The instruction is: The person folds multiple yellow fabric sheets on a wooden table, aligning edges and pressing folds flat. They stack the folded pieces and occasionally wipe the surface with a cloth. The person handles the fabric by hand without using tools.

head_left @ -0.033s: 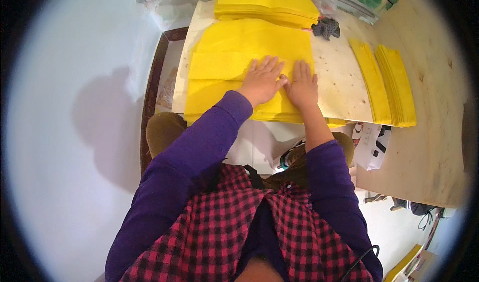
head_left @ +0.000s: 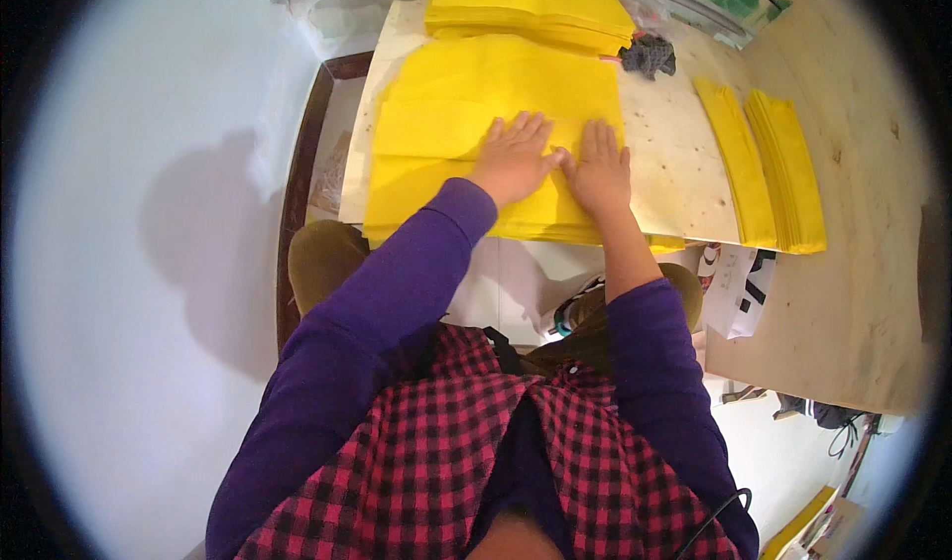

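From the head view, here we are: left hand point(head_left: 513, 161) and right hand point(head_left: 601, 171) both open, laid flat on the yellow cloth point(head_left: 496, 79), thumbs close together! That cloth lies on the desk point(head_left: 674, 149), reaching its front edge. Just behind sits a yellow stack point(head_left: 526, 0), near it a crumpled dark rag point(head_left: 650, 56), and well right, folded yellow bundles point(head_left: 788, 178).

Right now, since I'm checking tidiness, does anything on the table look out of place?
Perhaps the dark cloth: it lies crumpled to the right of the far yellow stack, which lies flat. No spill shows.
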Demonstrator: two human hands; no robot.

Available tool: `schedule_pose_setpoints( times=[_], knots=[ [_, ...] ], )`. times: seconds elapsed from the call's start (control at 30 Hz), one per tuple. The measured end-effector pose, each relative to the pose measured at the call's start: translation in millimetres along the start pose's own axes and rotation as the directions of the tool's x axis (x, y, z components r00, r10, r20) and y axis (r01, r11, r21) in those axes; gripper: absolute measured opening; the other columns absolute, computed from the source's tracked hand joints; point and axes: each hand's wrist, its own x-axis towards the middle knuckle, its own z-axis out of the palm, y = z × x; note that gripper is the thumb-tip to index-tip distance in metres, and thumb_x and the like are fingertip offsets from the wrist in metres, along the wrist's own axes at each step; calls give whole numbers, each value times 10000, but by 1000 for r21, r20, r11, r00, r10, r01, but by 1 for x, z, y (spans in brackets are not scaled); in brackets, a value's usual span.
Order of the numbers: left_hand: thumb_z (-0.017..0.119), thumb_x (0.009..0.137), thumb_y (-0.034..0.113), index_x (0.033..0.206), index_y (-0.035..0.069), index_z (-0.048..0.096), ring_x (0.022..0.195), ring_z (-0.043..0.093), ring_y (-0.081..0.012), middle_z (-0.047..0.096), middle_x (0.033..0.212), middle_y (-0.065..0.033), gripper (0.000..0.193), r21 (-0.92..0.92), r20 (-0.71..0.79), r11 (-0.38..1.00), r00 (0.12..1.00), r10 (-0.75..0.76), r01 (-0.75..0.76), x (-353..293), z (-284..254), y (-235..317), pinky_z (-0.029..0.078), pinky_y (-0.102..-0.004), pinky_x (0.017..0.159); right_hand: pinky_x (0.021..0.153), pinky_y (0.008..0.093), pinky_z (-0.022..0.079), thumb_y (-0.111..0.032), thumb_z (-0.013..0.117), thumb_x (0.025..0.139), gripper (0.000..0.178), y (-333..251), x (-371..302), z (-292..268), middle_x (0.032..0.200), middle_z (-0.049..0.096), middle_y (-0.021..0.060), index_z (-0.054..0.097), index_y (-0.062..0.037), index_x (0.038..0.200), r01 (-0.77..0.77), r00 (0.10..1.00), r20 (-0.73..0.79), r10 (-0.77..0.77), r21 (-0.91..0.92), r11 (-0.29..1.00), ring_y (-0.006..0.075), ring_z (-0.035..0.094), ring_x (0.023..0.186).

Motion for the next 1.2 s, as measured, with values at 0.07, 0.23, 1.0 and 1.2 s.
schedule_pose_setpoints(
  times=[0.07, 0.23, 1.0, 1.2],
  knots=[
    [356, 962, 434, 1435, 79, 333, 1410, 230, -291, 293, 1511, -114, 592, 137, -20, 989, 999, -48, 51, -4, -1, -16, 167, -497, 1131, 1141, 483, 154, -542, 365, 935, 749, 2, 0, 2, 1530, 226, 149, 232, -29, 1465, 15, 1000, -24, -15, 19, 1000, 266, 183, 1427],
    [357, 962, 462, 1470, 110, 266, 1430, 177, -268, 219, 1544, -89, 625, 250, -26, 926, 958, -287, 284, -32, -27, -89, 135, -490, 1144, 1148, 471, 131, -571, 345, 930, 774, 2, 1, 9, 1541, 207, 136, 233, -24, 1466, 10, 1000, -13, -9, 8, 1000, 250, 161, 1436],
    [404, 943, 473, 1471, 108, 270, 1427, 186, -251, 242, 1536, -89, 655, 261, -118, 890, 928, -354, 373, -45, -24, -117, 138, -500, 1141, 1145, 449, 156, -560, 360, 932, 765, -67, 4, 13, 1527, 232, 160, 258, -8, 1452, 281, 960, -15, -281, 101, 954, 262, 185, 1428],
    [397, 948, 476, 1471, 105, 265, 1429, 180, -253, 233, 1539, -90, 654, 236, -99, 898, 928, -358, 371, -43, -25, -119, 136, -508, 1140, 1140, 470, 161, -533, 381, 933, 749, 2, -2, 2, 1526, 231, 156, 248, -9, 1451, 110, 994, -7, -110, 41, 993, 269, 182, 1426]
  ],
)
